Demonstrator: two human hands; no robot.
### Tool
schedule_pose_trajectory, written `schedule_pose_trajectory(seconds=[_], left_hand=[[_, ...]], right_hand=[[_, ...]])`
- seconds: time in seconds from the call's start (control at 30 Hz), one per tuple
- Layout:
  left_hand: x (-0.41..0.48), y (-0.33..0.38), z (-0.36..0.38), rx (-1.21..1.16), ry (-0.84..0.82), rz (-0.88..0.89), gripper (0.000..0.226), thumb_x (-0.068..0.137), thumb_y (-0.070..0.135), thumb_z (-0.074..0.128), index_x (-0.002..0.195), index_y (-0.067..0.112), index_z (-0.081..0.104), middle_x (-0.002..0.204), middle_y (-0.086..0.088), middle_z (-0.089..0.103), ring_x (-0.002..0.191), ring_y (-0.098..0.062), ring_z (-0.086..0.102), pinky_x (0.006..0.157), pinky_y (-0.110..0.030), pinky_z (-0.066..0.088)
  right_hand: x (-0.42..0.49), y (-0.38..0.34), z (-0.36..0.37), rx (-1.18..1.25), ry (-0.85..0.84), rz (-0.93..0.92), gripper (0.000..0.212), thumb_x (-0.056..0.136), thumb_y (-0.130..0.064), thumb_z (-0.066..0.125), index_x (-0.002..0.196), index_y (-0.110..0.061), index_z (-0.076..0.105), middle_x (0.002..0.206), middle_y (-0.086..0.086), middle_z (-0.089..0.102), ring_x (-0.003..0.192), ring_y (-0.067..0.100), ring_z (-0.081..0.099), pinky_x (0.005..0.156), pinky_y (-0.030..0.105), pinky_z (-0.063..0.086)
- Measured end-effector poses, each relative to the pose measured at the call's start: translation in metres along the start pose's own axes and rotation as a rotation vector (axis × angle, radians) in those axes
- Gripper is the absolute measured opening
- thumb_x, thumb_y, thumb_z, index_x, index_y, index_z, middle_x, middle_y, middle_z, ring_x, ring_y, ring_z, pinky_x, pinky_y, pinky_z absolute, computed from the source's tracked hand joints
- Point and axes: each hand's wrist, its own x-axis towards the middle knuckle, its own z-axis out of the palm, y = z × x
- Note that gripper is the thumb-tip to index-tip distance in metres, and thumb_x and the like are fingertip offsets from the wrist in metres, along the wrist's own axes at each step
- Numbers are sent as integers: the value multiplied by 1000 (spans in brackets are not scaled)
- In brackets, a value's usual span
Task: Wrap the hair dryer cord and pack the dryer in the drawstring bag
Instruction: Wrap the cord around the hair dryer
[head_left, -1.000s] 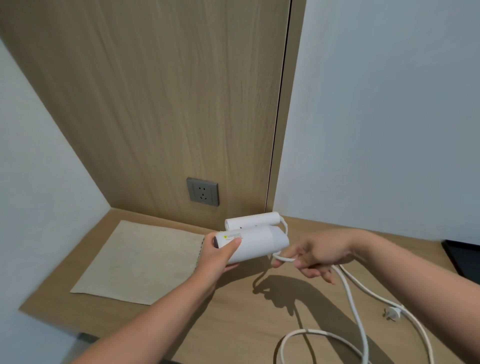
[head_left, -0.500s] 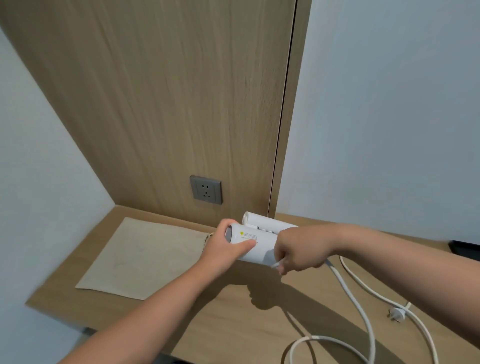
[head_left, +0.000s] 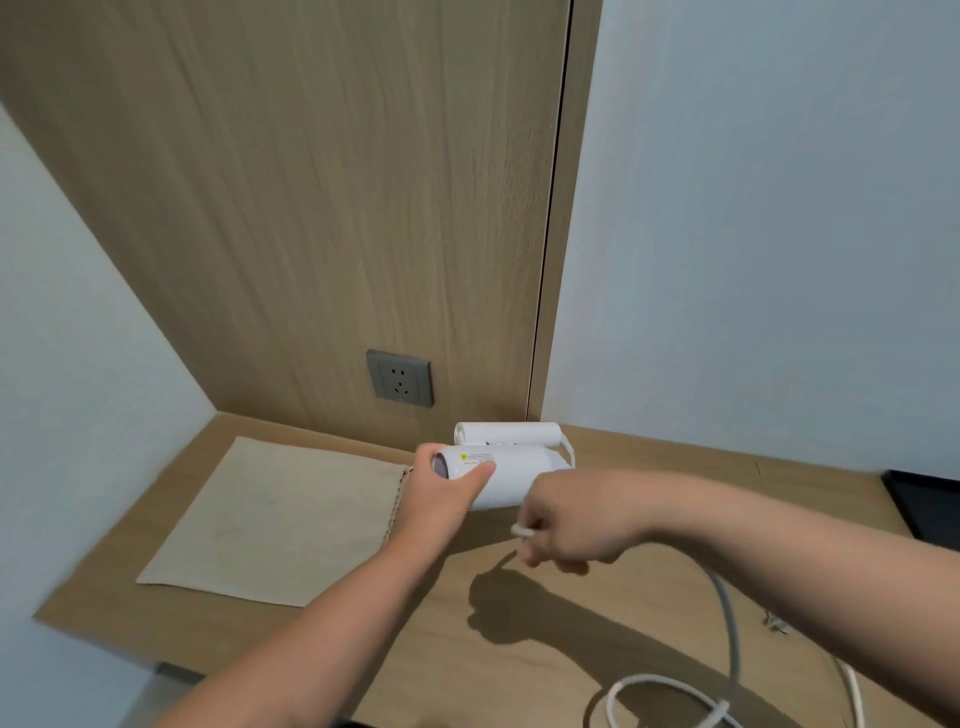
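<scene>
A white folded hair dryer (head_left: 511, 470) is held above the wooden desk, its barrel lying sideways with the handle folded behind it. My left hand (head_left: 441, 493) grips the barrel's left end. My right hand (head_left: 566, 525) is closed on the white cord (head_left: 727, 623) just below the barrel, a short loop showing at the fingers. The cord runs down to a loose coil at the desk's front edge. Its plug (head_left: 775, 623) peeks out behind my right forearm. The beige drawstring bag (head_left: 280, 519) lies flat to the left.
A grey wall socket (head_left: 399, 378) sits on the wood panel behind the dryer. A dark flat object (head_left: 930, 504) lies at the right edge of the wooden desk (head_left: 519, 665). White walls close in both sides.
My right hand carried the cord up across the barrel, then down below it on the near side. The left hand kept its grip, and the view shifted a little.
</scene>
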Motion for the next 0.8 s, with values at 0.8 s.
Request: schedule_pose_trajectory(seconds=[0.8], left_hand=[[-1, 2, -32, -191, -664, 94, 61, 51, 34, 78, 106, 17, 56, 99, -1, 60, 90, -15, 59, 67, -24, 48]], right_hand=[[56, 103, -46, 341, 488, 49, 30, 90, -36, 59, 79, -14, 76, 61, 0, 59, 43, 1, 45, 56, 19, 36]])
